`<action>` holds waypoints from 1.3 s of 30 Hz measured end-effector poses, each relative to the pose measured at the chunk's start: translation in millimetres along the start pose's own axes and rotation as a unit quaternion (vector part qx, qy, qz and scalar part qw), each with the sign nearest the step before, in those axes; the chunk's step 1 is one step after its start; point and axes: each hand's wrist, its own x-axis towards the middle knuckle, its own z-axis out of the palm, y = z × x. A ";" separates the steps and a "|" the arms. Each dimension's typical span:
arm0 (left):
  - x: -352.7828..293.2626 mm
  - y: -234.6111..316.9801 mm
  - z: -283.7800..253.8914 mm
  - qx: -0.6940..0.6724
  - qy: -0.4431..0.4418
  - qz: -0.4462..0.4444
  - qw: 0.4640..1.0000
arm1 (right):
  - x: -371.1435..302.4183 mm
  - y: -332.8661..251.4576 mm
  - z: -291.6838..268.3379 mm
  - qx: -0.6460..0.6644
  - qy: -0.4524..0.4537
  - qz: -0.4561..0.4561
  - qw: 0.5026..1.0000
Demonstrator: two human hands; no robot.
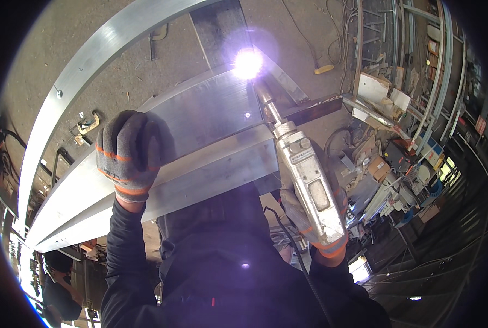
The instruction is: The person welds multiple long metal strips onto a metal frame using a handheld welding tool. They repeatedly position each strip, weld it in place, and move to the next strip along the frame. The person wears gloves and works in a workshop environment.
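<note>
head view shows both forearms in dark sleeves rising from the lower edge, each hand in a grey glove with orange stripes. the left hand [128, 156] lies palm down on the long aluminium beam [200, 164], fingers curled over its upper edge and pressing it flat. the right hand [318, 218] is wrapped around the grip of a pale metal welding gun [308, 183], fist closed on it, wrist straight, the barrel pointing away from the body. past the right hand, at the gun's nozzle, a white-violet arc [248, 63] burns where the beam meets a dark crosswise bar [315, 109].

the glare hides the nozzle tip and the joint itself, so the contact there cannot be made out. most of the right glove is covered by the gun body; only its fingers and orange cuff show. a second curved aluminium rail [85, 65] runs beyond the left hand, cut off at the rim. the cluttered workshop to the right of the right hand is too bent and small to sort.

counted: two gloved hands, one gun, one arc, two aluminium pieces.
</note>
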 end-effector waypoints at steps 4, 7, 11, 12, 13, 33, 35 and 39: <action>1.5 1.0 -1.2 -0.001 -0.005 0.002 1.000 | -0.2 1.3 4.7 0.022 -0.002 0.000 1.000; 2.5 3.2 -3.6 0.000 -0.014 0.001 1.000 | 3.4 -5.0 0.6 -0.012 -0.052 0.009 0.999; 3.7 6.3 -4.6 0.000 -0.017 -0.017 1.000 | 9.8 -13.2 -15.9 -0.053 -0.198 0.045 0.978; 4.3 6.4 -4.1 -0.010 -0.010 -0.009 1.000 | 5.2 -9.9 -19.1 -0.053 -0.201 0.012 0.978; 4.8 6.6 -3.1 -0.011 -0.008 -0.011 1.000 | 1.9 -9.3 -21.0 -0.058 -0.202 -0.007 0.978; 3.9 2.4 0.2 -0.016 0.001 -0.003 1.000 | -13.3 -7.3 -34.6 -0.072 -0.142 -0.032 0.987; 4.9 2.7 0.3 -0.008 0.005 0.002 1.000 | -6.8 -6.9 -23.3 -0.295 -0.043 -0.059 0.953; 7.0 3.1 -1.5 -0.004 0.011 -0.006 1.000 | -10.8 11.6 -2.5 -0.348 0.042 -0.195 0.916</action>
